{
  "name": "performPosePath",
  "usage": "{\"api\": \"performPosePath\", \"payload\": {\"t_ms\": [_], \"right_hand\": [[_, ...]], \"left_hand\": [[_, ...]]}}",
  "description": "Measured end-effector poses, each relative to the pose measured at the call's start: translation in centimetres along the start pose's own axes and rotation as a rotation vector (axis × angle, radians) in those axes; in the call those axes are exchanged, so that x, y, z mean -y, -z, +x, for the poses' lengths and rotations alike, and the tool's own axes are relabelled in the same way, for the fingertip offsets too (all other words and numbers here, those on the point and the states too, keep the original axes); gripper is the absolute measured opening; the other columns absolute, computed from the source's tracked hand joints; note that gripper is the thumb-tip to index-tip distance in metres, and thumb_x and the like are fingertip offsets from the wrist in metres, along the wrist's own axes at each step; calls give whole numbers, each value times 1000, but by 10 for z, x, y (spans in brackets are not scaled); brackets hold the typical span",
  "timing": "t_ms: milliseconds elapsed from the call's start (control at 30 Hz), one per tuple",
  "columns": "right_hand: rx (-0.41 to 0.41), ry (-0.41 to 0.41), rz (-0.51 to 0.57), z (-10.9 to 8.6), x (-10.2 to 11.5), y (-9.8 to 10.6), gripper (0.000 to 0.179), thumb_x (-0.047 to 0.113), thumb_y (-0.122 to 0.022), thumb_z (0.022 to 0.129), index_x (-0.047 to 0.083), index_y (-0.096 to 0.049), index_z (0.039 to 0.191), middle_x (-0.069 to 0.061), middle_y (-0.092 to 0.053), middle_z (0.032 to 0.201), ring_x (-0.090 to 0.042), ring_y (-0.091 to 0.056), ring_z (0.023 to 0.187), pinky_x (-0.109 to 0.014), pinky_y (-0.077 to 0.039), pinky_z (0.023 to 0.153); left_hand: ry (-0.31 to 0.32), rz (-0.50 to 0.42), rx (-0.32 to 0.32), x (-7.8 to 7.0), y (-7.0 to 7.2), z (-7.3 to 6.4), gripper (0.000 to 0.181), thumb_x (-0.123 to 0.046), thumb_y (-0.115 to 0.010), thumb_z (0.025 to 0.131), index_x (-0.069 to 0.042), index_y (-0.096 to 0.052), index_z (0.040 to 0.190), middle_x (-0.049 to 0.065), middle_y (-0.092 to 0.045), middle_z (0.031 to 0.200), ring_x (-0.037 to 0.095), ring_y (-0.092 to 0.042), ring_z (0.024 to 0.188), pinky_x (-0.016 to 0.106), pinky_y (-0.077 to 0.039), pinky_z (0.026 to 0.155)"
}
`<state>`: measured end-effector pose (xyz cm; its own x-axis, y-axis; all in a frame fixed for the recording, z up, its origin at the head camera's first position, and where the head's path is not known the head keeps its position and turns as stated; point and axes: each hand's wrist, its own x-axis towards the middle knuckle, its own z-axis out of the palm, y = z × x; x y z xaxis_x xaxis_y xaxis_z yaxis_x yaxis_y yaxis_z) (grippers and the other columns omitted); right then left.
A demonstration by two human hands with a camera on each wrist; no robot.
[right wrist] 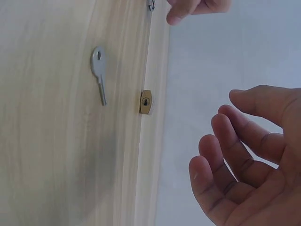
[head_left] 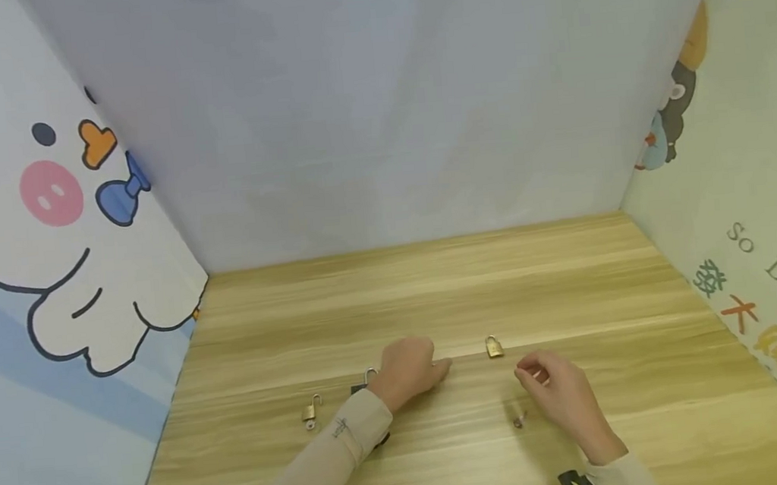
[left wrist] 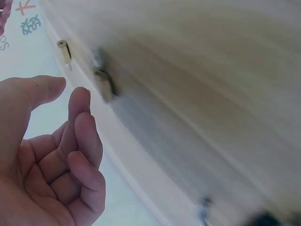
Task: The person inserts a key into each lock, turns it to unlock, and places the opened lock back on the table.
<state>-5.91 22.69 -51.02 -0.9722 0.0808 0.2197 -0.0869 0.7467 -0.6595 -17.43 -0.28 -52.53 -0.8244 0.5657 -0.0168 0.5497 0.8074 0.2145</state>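
Observation:
My left hand [head_left: 408, 370] is over the middle of the table, loosely curled with nothing in its grasp. To its right stands a small brass padlock [head_left: 494, 347], its keyhole facing up in the right wrist view. My right hand [right wrist: 244, 155], fingers relaxed and parted, holds nothing close to that padlock. A silver key [right wrist: 99, 70] shows against the wood, nearer to me than the padlock. Left of my left forearm is another brass padlock [head_left: 309, 412], its shackle raised and a key in its bottom. A dark padlock [head_left: 370, 376] is partly hidden by the left sleeve.
The wood-grain table [head_left: 393, 295] meets a plain pale wall [head_left: 379, 121] at the back. Cartoon-printed panels stand on the left [head_left: 63, 283] and the right [head_left: 734, 192]. A blurred brass object [left wrist: 106, 84] appears beyond the fingers in the left wrist view.

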Motion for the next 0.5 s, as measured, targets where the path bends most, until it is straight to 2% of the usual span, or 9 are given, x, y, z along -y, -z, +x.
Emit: {"api": "performPosePath", "payload": {"t_ms": [167, 333, 500], "right_hand": [[9, -13, -9, -5, -5, 0, 5, 6, -72, 90, 6, -70, 95, 1, -65, 83, -11, -58, 73, -29, -50, 66], [28, -24, -18, -10, -8, 2, 6, 7, -71, 91, 5, -70, 97, 1, -65, 84, -10, -58, 74, -27, -50, 65], [56, -50, -51, -15, -11, 7, 7, 9, -71, 92, 5, -70, 97, 0, -65, 84, -11, -59, 74, -28, -52, 66]], "left_hand": [[1, -8, 40, -17, 0, 17, 55, -47, -58, 97, -17, -43, 54, -8, -32, 43, 6, -28, 39, 22, -27, 35], [-37, -9, 17, -33, -6, 34, 55, -47, -58, 97, -18, -36, 55, -8, -26, 47, 5, -23, 41, 21, -23, 36], [-62, -28, 6, -51, -9, 50, 56, -47, -59, 96, -18, -37, 53, -9, -27, 45, 5, -23, 39, 21, -24, 35]]}}
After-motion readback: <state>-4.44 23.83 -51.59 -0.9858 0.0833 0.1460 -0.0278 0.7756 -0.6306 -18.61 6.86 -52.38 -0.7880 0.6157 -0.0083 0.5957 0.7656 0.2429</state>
